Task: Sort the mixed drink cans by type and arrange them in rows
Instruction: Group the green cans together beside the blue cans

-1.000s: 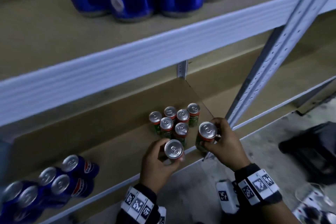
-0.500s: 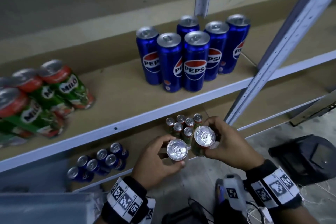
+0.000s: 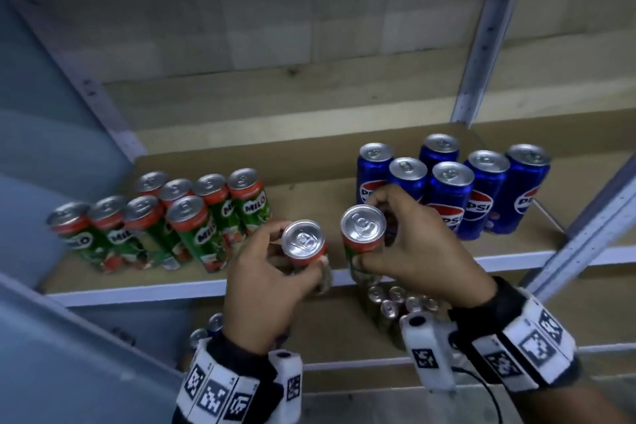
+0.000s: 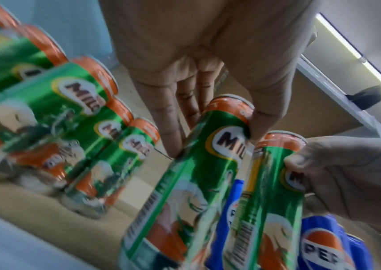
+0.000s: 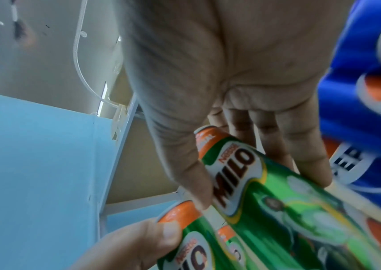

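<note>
My left hand (image 3: pixel 272 262) grips a green Milo can (image 3: pixel 304 241) near its top, fingers and thumb round it (image 4: pixel 198 164). My right hand (image 3: pixel 409 244) holds a second Milo can (image 3: pixel 363 227) the same way (image 5: pixel 265 182). Both cans hang side by side in the gap over the front of the middle shelf (image 3: pixel 172 287). To their left stands a group of several Milo cans (image 3: pixel 192 227). Right behind my right hand stands a group of several blue Pepsi cans (image 3: pixel 481 189).
On the lower shelf, below my hands, more Milo cans (image 3: pixel 392 303) stand, and blue can tops (image 3: pixel 210 325) show at the left. A metal upright (image 3: pixel 585 234) rises at the right, another (image 3: pixel 481 45) at the back. A blue panel (image 3: pixel 51 148) closes the left side.
Both hands have lifted their Milo cans from the lower shelf up to the middle shelf, between the Milo group and the Pepsi group. The head view has tilted upward.
</note>
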